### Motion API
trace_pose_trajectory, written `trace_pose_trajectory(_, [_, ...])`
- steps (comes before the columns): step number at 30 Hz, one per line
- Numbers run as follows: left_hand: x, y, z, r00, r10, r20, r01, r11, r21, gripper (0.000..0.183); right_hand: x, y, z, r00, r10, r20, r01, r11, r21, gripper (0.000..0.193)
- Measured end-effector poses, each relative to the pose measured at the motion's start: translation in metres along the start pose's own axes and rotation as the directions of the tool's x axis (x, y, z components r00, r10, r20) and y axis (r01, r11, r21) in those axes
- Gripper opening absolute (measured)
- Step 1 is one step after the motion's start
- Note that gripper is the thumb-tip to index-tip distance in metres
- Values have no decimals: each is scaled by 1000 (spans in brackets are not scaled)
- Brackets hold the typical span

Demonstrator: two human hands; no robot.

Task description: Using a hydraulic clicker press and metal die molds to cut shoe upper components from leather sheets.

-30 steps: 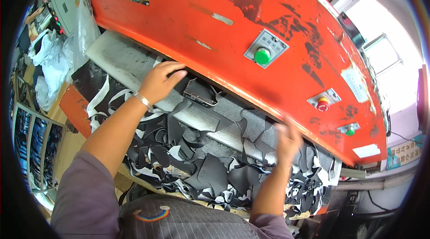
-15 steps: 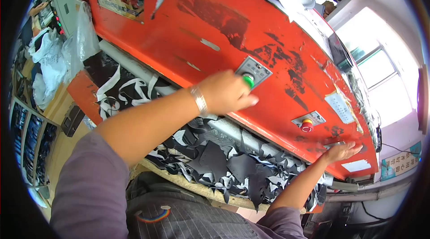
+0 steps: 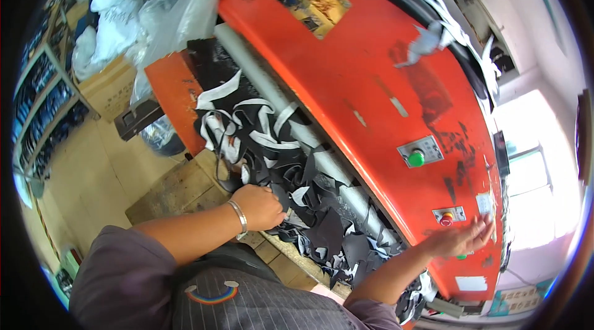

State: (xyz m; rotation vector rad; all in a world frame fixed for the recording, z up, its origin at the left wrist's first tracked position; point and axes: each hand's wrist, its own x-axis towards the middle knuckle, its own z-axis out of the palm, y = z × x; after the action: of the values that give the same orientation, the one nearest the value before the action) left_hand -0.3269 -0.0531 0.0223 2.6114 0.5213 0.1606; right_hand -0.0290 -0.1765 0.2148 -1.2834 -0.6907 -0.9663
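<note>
At the wooden edge of the machine's bed, my left hand (image 3: 258,207) rests with its fingers curled down at the scraps; what they hold, if anything, is hidden. Cut black and white sheet scraps (image 3: 325,232) lie heaped and tangled beside it. My right hand (image 3: 465,238) is open at the machine's red front, its fingers stretched out. Just behind its palm a green button (image 3: 461,257) shows in part. A red mushroom-shaped button (image 3: 446,219) sits close above that hand. Further up the panel is another green button (image 3: 416,158), with neither hand on it.
The large red machine body (image 3: 346,76) slants across the view, a grey roller (image 3: 266,76) along its lower edge. White plastic bags (image 3: 117,17), a cardboard box (image 3: 108,85) and a loaded rack (image 3: 46,113) stand at the left. A wooden board (image 3: 179,188) lies near me.
My left hand has left the upper green button and come down to the scraps at the bed's near edge. My right hand stays by the lower button. The view has turned left.
</note>
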Motion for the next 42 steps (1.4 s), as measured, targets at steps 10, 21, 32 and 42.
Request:
trace_pose_trajectory(10, [4, -16, -28, 971, -82, 223, 119, 980, -159, 36, -121, -29, 96, 674, 36, 738, -287, 933, 217, 25])
trace_pose_trajectory(21, [108, -78, -51, 996, 84, -1, -82, 968, -239, 39, -161, 85, 142, 76, 175, 982, 231, 955, -188, 30])
trace_pose_trajectory(32, [82, -110, -31, 822, 311, 477, -23, 856, -517, 54, -200, 93, 150, 103, 417, 903, 475, 777, -413, 24])
trace_pose_trajectory(42, [122, -134, -40, 989, 89, -122, -150, 657, -739, 71, -210, -3, 122, -209, 408, 889, -577, 683, -448, 21])
